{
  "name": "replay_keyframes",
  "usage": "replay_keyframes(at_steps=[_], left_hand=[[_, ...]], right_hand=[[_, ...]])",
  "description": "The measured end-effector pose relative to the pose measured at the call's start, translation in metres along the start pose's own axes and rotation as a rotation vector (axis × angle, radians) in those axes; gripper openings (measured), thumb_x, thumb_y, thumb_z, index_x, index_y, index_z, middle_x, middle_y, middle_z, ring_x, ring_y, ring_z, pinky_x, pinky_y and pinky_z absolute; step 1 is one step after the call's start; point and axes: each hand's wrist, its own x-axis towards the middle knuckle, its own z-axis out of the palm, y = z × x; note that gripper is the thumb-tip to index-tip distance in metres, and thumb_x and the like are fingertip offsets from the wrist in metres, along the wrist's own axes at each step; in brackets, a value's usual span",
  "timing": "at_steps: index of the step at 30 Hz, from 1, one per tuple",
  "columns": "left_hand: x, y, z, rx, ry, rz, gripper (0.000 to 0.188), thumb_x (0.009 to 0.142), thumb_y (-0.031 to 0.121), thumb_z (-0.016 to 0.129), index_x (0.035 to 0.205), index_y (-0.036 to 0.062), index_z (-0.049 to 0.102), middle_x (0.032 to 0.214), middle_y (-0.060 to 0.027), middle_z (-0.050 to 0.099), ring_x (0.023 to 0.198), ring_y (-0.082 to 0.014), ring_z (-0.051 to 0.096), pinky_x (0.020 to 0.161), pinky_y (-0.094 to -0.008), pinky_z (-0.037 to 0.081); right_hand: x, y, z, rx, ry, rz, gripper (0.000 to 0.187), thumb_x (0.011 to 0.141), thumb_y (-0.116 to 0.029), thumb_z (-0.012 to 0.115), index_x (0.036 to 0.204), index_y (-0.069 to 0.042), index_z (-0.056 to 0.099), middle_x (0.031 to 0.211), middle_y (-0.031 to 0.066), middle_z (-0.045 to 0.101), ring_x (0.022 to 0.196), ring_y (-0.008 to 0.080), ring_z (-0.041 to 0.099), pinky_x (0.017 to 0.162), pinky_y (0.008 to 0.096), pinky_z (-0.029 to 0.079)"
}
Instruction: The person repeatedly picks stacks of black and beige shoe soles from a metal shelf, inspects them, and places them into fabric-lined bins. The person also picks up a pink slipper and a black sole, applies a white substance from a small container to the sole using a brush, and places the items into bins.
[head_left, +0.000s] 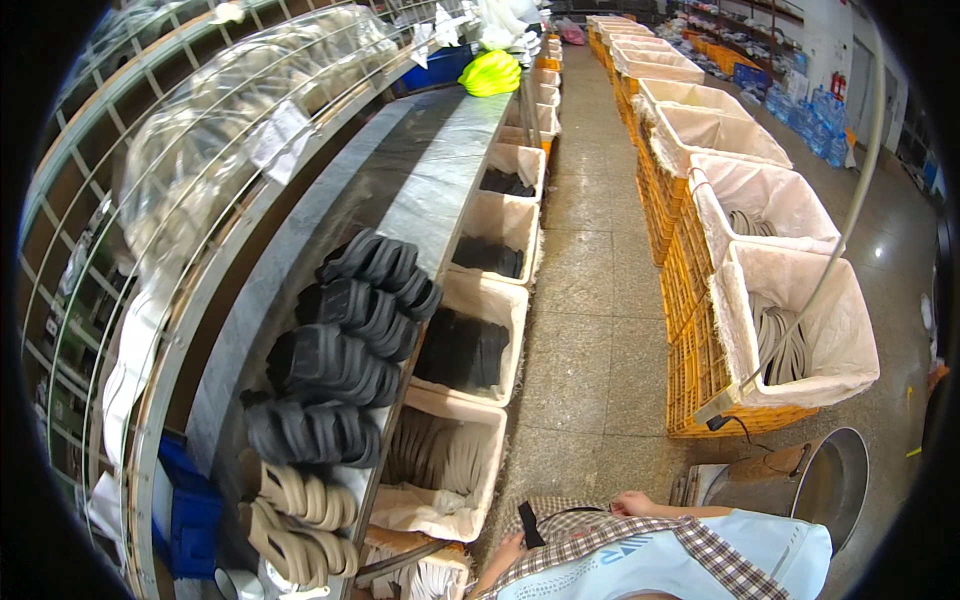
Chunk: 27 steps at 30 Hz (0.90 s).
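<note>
My left hand is low in front of my body, its fingers closed at a narrow black strip that stands up against my checked apron. Part of that hand is hidden by the apron. To the right, my right hand rests curled at the apron's far edge; whatever its fingers may hold is hidden. On the metal bench at my left lie rows of black curved shoe-sole-like pieces. Nearer to me on the same bench are beige pieces of similar shape.
Beside the metal bench stand white-lined bins of dark and beige pieces. Orange crates with white liners line the aisle's right side. A metal drum lies near my right. A wire rack borders the bench's left.
</note>
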Motion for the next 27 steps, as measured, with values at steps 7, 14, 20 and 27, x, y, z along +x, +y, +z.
replay_keyframes(at_steps=[7, 14, 20, 27], left_hand=[[0.187, 0.003, -0.027, 0.13, -0.056, 0.14, 0.072, 0.084, 0.05, 0.052, 0.142, 0.0172, 0.027, 0.12, -0.0261, 0.054, 0.11, -0.0406, 0.053, 0.094, -0.0414, 0.042], [0.286, 0.179, -0.174, -0.348, -0.437, -0.01, 0.091, 0.081, 0.057, 0.052, 0.142, -0.0015, 0.021, 0.126, -0.0248, 0.052, 0.115, -0.0369, 0.052, 0.097, -0.0378, 0.04], [0.373, 0.345, -0.337, 0.329, -0.334, -0.107, 0.081, 0.081, 0.058, 0.055, 0.129, -0.0059, 0.043, 0.123, -0.0241, 0.054, 0.113, -0.0354, 0.053, 0.094, -0.0421, 0.042], [0.549, 0.47, -0.434, 0.271, -0.02, 0.136, 0.06, 0.082, 0.045, 0.059, 0.124, 0.0022, 0.051, 0.115, -0.0218, 0.06, 0.106, -0.0331, 0.058, 0.09, -0.0391, 0.045]], right_hand=[[0.118, -0.113, 0.016, -1.446, -0.216, -0.262, 0.03, 0.079, -0.028, 0.056, 0.094, -0.004, 0.067, 0.086, 0.0165, 0.067, 0.08, 0.0293, 0.063, 0.072, 0.0415, 0.049], [0.163, -0.349, 0.059, -1.226, -0.109, -0.487, 0.038, 0.083, -0.035, 0.055, 0.108, -0.007, 0.062, 0.105, 0.0168, 0.064, 0.097, 0.0313, 0.061, 0.085, 0.0402, 0.047], [0.174, -0.504, -0.026, -0.712, 0.042, -0.517, 0.036, 0.085, -0.029, 0.058, 0.113, -0.005, 0.061, 0.101, 0.0128, 0.066, 0.094, 0.0237, 0.062, 0.083, 0.0347, 0.048], [0.231, -0.517, -0.193, -0.856, 0.599, 0.099, 0.029, 0.078, -0.027, 0.056, 0.084, -0.001, 0.067, 0.081, 0.0157, 0.066, 0.073, 0.0292, 0.063, 0.064, 0.0393, 0.048]])
